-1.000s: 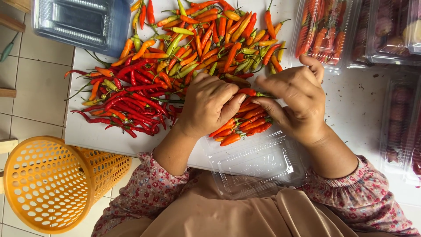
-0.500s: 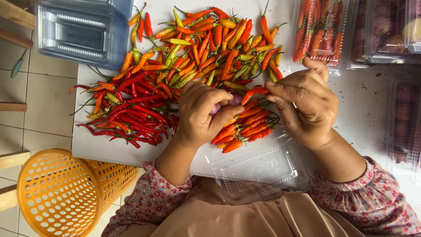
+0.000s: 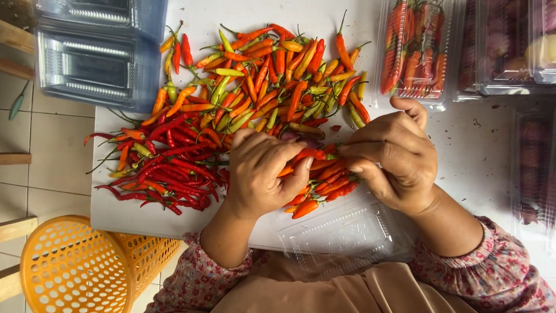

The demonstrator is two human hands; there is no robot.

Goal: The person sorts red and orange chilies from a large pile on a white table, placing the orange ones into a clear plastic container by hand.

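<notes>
Glossy chillies, clear plastic
Waxy-skinned chilli peppers (image 3: 255,104) on a smooth white tabletop (image 3: 480,156); transparent plastic clamshell (image 3: 347,235); perforated orange plastic basket (image 3: 69,266)

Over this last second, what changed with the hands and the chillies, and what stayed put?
Both hands closed in: the left hand and right hand now pinch the small bunch of chillies more tightly from both sides, above the clear tray. Nothing was let go. The big chilli pile, packed trays and orange basket stayed as they were.

Pink floral-print long sleeves, gathered cuffs; plain beige garment over lap; hands bare, no rings.
</notes>
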